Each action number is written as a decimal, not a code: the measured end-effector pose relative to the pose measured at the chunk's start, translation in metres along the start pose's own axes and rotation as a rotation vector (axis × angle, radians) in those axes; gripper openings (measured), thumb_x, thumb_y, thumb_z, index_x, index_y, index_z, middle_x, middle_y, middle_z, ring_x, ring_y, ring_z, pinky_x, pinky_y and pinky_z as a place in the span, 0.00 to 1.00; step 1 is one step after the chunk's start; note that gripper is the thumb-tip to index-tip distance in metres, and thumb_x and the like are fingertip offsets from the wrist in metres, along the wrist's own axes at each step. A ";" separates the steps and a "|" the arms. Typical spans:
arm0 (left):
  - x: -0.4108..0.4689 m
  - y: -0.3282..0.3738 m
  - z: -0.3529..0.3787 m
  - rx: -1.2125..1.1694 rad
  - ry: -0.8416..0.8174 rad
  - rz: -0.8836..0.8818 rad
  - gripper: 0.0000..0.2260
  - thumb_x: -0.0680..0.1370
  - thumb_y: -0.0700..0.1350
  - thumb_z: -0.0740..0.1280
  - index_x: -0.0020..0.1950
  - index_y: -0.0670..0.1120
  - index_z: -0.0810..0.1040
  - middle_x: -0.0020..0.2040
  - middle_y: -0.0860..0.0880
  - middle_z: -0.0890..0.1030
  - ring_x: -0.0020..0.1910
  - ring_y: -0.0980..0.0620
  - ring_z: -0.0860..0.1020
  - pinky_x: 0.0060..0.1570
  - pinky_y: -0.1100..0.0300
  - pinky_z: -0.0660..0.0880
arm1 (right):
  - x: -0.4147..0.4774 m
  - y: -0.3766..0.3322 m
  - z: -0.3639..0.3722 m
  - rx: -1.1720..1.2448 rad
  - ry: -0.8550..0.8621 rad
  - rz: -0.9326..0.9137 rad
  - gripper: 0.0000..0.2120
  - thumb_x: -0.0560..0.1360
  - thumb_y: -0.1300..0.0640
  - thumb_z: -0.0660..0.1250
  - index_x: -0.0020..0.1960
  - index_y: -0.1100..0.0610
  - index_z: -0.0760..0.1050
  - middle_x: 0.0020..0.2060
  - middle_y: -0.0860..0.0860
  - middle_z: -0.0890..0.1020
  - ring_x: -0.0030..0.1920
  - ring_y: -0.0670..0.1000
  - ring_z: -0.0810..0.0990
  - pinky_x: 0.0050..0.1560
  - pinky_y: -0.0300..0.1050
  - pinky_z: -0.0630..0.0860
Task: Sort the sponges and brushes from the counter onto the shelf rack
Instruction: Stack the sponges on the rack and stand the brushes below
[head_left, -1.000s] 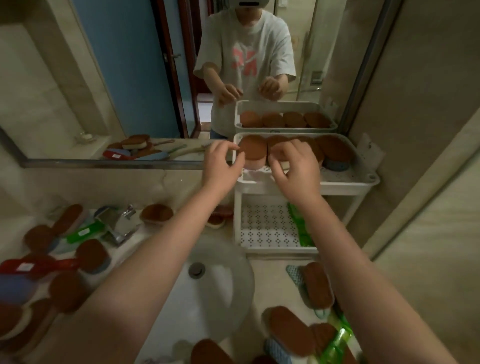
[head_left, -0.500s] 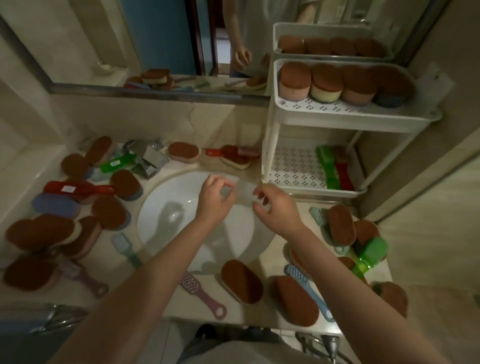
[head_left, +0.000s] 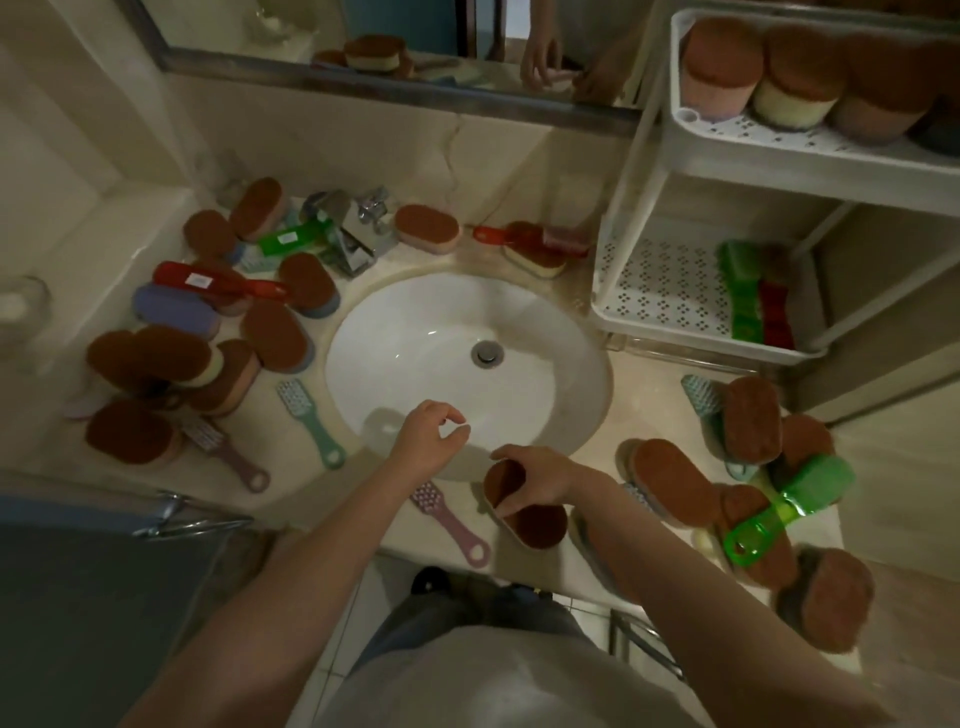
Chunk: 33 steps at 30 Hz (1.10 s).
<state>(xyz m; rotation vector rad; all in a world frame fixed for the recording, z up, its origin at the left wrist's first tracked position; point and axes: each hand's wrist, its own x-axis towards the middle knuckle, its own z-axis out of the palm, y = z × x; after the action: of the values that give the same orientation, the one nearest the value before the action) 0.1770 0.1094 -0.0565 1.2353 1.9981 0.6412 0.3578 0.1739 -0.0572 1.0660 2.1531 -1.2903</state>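
The sorting is looking only partly done. A row of sponges (head_left: 722, 62) is standing on the top shelf (head_left: 810, 156) of the white rack. A green brush (head_left: 740, 291) and a red brush (head_left: 774, 312) are lying side by side at the right end of the bottom shelf (head_left: 665, 280).

A lot is waiting on the desk (head_left: 623, 415). A big bunch of sponges and brushes (head_left: 218, 322) is lying at the left edge, beside the sink (head_left: 441, 343). Another pile (head_left: 727, 467) is sitting at the right edge, just in front of the rack. A pink brush (head_left: 449, 517) is lying at the front edge.

The right hand (head_left: 545, 479) is reaching down at the front edge of the desk. Its fingers (head_left: 519, 456) are curling round a brown sponge (head_left: 535, 525) and gripping it. It is hard to tell if the sponge is coming off the desk yet. The left hand (head_left: 428, 441) is hanging over the front of the sink. Its fingers are bending loosely, a little apart, and holding nothing.
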 end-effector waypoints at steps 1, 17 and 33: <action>-0.001 -0.003 -0.001 -0.004 0.005 -0.006 0.08 0.76 0.45 0.66 0.52 0.43 0.78 0.55 0.45 0.76 0.54 0.50 0.74 0.52 0.63 0.68 | 0.002 0.000 0.001 0.015 0.003 -0.013 0.35 0.67 0.46 0.75 0.69 0.51 0.65 0.67 0.51 0.71 0.66 0.55 0.69 0.62 0.46 0.67; -0.005 0.031 -0.030 -0.474 -0.111 -0.184 0.18 0.72 0.48 0.72 0.58 0.42 0.73 0.53 0.41 0.81 0.51 0.46 0.80 0.48 0.55 0.77 | 0.016 -0.067 -0.038 0.847 0.609 -0.223 0.05 0.74 0.55 0.69 0.49 0.53 0.75 0.49 0.52 0.79 0.51 0.52 0.79 0.53 0.45 0.75; -0.054 -0.053 -0.067 -0.639 0.285 -0.355 0.14 0.73 0.40 0.71 0.56 0.43 0.72 0.53 0.45 0.78 0.52 0.47 0.78 0.49 0.55 0.75 | 0.048 -0.075 0.049 -0.298 0.091 -0.040 0.37 0.63 0.33 0.71 0.63 0.54 0.71 0.58 0.51 0.76 0.57 0.54 0.75 0.56 0.49 0.74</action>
<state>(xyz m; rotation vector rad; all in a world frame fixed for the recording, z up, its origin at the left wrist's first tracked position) 0.1121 0.0347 -0.0348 0.4161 1.9317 1.1973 0.2679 0.1297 -0.0713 0.9780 2.3528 -0.9128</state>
